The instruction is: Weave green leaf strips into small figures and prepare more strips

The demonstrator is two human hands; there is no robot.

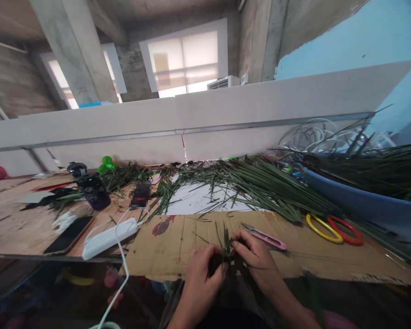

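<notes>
Yep, I've got the left hand point(202, 272) and right hand point(255, 256) both pinching 1 leafy tuft point(226, 241) at the cardboard's point(164, 256) near edge. I count 1 pink snips point(270, 238), 1 scissors point(337, 238), 1 phone point(69, 235).

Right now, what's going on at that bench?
A person is working a small bunch of green leaf strips with the left hand and right hand, at the near edge of a cardboard sheet. Pink-handled snips lie by the right hand, yellow-and-red-handled scissors farther right. More long leaves are heaped behind.
</notes>
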